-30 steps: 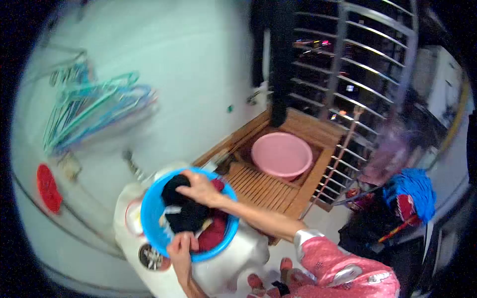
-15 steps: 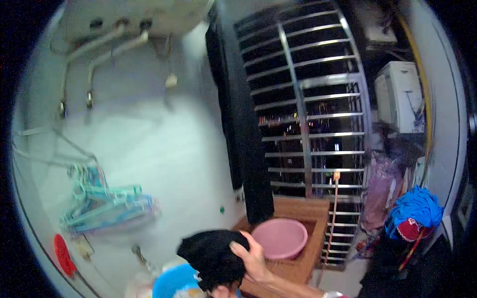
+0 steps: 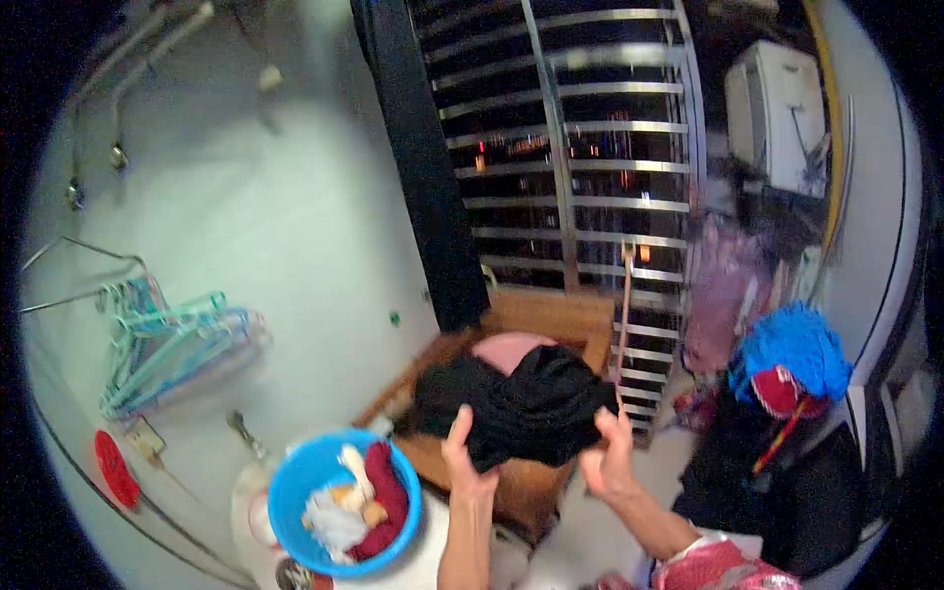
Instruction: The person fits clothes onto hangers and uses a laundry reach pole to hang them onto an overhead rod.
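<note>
A bundled black garment (image 3: 521, 403) is stretched between both of my hands, held up in front of the wooden washboard sink. My left hand (image 3: 470, 462) grips its lower left side, thumb up. At its right end my right hand (image 3: 612, 457) holds the edge. Lower left of the garment stands a blue basin (image 3: 411, 511) containing a dark red cloth (image 3: 389, 492), a white cloth (image 3: 334, 523) and some cream and tan pieces. Behind the black cloth, the pink basin (image 3: 511, 347) is mostly hidden.
Hangers (image 3: 177, 344) hang on the left wall above a red brush-like object (image 3: 116, 470). Metal window bars (image 3: 570, 167) stand behind the wooden sink (image 3: 551, 313). A blue mop-like bundle (image 3: 796, 349) and dark items stand at the right.
Both hands have lifted the black garment out of the blue basin and spread it between them to the right. The view has tilted up, then partly back down.
</note>
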The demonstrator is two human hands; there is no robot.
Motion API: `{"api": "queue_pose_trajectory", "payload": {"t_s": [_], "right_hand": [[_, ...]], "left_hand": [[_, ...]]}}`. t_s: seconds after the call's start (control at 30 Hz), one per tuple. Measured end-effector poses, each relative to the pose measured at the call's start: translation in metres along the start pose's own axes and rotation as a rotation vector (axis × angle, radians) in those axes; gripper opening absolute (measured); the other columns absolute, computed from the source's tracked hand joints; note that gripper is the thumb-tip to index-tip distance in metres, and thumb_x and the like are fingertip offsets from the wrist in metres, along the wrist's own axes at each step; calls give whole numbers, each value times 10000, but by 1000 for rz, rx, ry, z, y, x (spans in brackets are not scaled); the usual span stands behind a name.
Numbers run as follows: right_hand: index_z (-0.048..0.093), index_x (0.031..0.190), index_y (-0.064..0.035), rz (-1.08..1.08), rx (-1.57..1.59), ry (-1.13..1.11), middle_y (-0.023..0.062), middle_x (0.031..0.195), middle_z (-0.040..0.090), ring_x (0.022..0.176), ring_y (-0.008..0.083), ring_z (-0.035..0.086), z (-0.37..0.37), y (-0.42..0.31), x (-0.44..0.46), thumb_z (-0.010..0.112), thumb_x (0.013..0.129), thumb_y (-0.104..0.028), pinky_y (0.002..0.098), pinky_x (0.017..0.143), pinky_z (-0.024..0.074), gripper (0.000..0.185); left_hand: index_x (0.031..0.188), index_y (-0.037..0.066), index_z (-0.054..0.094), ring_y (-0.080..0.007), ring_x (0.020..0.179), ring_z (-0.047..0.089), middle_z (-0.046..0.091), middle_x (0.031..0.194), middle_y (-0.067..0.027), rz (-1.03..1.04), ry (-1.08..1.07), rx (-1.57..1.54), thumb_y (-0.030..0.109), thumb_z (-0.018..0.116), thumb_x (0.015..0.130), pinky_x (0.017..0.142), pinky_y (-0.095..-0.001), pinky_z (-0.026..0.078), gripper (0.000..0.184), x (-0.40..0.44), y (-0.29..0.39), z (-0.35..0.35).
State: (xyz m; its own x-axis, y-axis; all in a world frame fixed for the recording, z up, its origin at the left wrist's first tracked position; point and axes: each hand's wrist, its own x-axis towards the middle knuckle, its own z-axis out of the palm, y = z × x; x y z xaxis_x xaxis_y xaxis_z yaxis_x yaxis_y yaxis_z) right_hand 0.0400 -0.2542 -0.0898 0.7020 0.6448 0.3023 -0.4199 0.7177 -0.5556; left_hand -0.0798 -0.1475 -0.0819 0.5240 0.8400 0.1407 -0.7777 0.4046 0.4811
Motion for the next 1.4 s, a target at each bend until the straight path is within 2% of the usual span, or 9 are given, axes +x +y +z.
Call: {"api": "queue_pose_trajectory", "payload": {"t_s": [0.23,0.33,0.57,0.77,0.87,1.1,1.3,1.37,1.4], "right_hand": [[589,1042,-23,316,-870,-320,56,1004,625,956,138,576,-157,-63,-4,468,759,-24,275,865,441,308],[607,1046,-11,357,-1146,-77,55,1017,635,935,137,573,-212,-80,15,529,828,-131,267,802,437,261],[313,1390,-77,141,-903,-519,115,1426,308,1344,251,245,-166,-125,34,716,656,-313,403,1099,180,870],[552,1141,-69,114,-1037,-491,148,1415,297,1327,263,264,-176,-128,39,697,630,-164,370,1069,224,540],[559,1018,-53,321,-364,-200,141,1351,375,1218,182,391,-198,-112,51,672,754,-196,319,1002,306,321],[554,1055,-35,350,-656,-39,51,1041,550,929,103,532,-194,-108,75,626,755,-22,215,758,446,309],[585,1009,-12,17,-894,84,35,909,612,827,107,579,-187,-94,60,583,756,48,222,757,454,260],[588,988,-13,-217,-1123,67,72,883,637,845,138,603,-177,-98,57,544,786,-10,268,747,466,207],[588,987,-16,-271,-1177,62,78,878,636,830,144,605,-171,-103,58,538,788,-12,270,737,466,206]], "left_hand": [[1097,-12,589,-233,964,597,622,1038,-113,-254,-43,278,80,576,831,847,-366,484,282,-11,-74,12],[1091,26,614,-193,954,586,626,1035,-82,-392,-65,357,78,619,813,871,-327,452,283,-12,-124,3],[1058,35,614,-215,962,573,620,1028,-84,227,-695,998,134,670,717,858,-347,437,359,-25,-203,48],[1051,50,618,-219,961,578,613,1049,-82,72,-591,1010,133,691,704,856,-344,443,364,-24,-221,35],[1046,33,613,-226,947,582,625,1016,-97,170,-644,1095,81,666,724,849,-338,450,330,-20,-231,14],[978,29,642,-353,1013,527,596,1051,-171,237,-764,1353,-15,627,696,914,-397,402,286,-19,-240,6],[1214,-18,491,-245,1076,533,554,1195,-139,-195,-721,1216,63,452,884,948,-344,403,342,-32,-215,6],[1324,8,403,-181,1108,514,510,1260,-130,-673,-272,775,82,444,902,969,-321,404,430,-34,-205,-6],[1344,14,376,-185,1135,495,487,1286,-131,-577,-299,682,85,463,893,986,-319,390,464,-35,-203,-21]]}}
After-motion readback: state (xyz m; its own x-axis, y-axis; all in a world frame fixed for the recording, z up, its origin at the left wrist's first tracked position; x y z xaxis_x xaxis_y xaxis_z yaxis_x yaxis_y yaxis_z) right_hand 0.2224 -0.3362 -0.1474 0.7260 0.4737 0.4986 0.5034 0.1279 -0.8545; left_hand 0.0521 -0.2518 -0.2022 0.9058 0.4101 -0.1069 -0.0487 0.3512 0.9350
